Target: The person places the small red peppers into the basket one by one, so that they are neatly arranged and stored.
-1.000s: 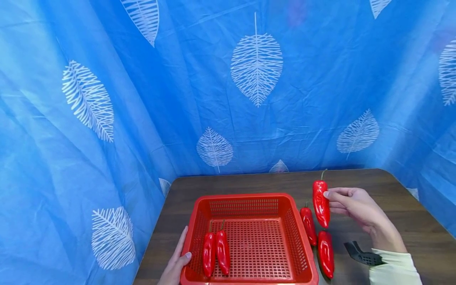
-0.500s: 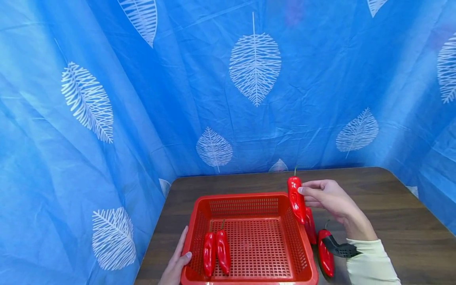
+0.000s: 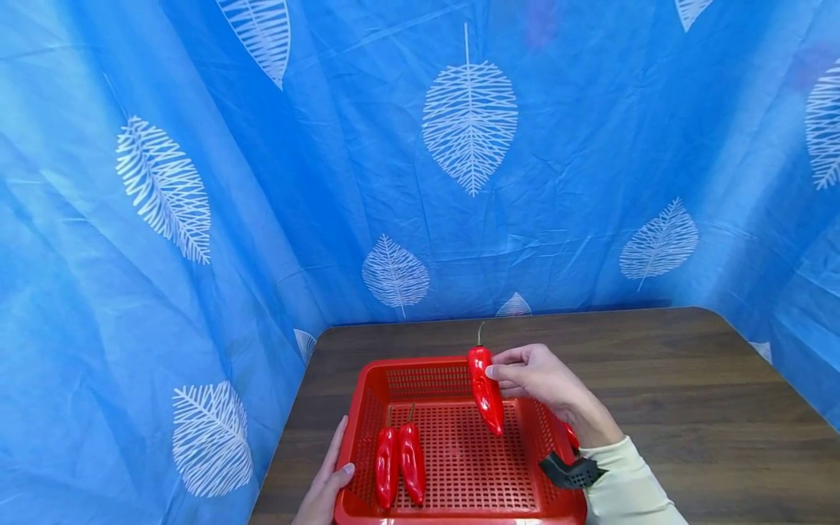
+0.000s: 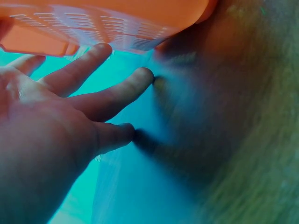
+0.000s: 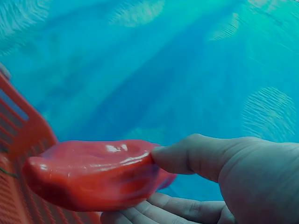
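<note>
My right hand (image 3: 541,379) pinches a glossy red chili pepper (image 3: 485,390) between thumb and fingers. It hangs above the right half of a red plastic basket (image 3: 453,362), green stem up. In the right wrist view the thumb presses on one side of the pepper (image 5: 93,172), with the fingers underneath. Two more red peppers (image 3: 386,467) lie side by side in the basket's left part. My left hand (image 3: 324,485) rests against the basket's left side. The left wrist view shows its fingers (image 4: 112,98) stretched out, tips on the table beside the basket wall.
Just outside the basket's right wall a bit of another red pepper (image 3: 572,436) shows, mostly hidden by my right arm. A dark wooden table (image 3: 689,379) carries everything. Behind it hangs a blue curtain (image 3: 558,146) with white leaf prints. A black strap mount (image 3: 571,472) sits at my right wrist.
My right hand has carried the pepper leftward, from above the table on the right, across the basket's right rim, to over its inside. The left hand and the basket have stayed put.
</note>
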The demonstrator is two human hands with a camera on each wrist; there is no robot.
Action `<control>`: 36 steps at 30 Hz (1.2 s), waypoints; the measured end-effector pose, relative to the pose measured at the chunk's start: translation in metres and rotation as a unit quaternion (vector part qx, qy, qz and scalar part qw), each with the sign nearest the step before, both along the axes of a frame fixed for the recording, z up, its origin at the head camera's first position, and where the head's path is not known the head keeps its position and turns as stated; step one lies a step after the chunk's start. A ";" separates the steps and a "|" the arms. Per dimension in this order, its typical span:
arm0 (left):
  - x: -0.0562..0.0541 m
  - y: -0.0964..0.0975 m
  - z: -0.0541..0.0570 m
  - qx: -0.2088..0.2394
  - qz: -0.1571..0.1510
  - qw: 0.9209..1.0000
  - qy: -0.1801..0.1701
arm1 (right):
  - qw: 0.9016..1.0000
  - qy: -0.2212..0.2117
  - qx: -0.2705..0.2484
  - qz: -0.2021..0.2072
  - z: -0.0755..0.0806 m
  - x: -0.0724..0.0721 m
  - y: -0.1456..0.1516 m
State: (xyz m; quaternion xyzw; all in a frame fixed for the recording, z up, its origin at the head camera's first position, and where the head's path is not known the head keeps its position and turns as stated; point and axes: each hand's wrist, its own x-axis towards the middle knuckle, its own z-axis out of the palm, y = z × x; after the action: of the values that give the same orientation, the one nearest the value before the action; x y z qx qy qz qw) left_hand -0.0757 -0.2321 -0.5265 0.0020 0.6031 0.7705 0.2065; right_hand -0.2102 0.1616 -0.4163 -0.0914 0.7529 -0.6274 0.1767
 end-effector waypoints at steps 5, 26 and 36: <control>0.000 0.001 -0.001 0.001 -0.002 1.000 0.008 | 0.999 -0.015 -0.017 0.030 -0.005 0.005 -0.028; 0.002 0.002 0.002 -0.007 0.007 1.000 -0.010 | 0.993 -0.040 0.091 0.062 -0.054 0.017 -0.083; 0.000 0.001 0.000 -0.009 0.004 1.000 0.001 | 0.987 -0.033 0.145 0.067 -0.068 0.017 -0.092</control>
State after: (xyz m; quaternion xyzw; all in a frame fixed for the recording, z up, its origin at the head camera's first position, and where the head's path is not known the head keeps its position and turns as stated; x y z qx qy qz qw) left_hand -0.0753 -0.2310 -0.5267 -0.0017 0.6098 0.7661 0.2030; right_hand -0.1928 0.0695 -0.4847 -0.0945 0.8218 -0.5010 0.2544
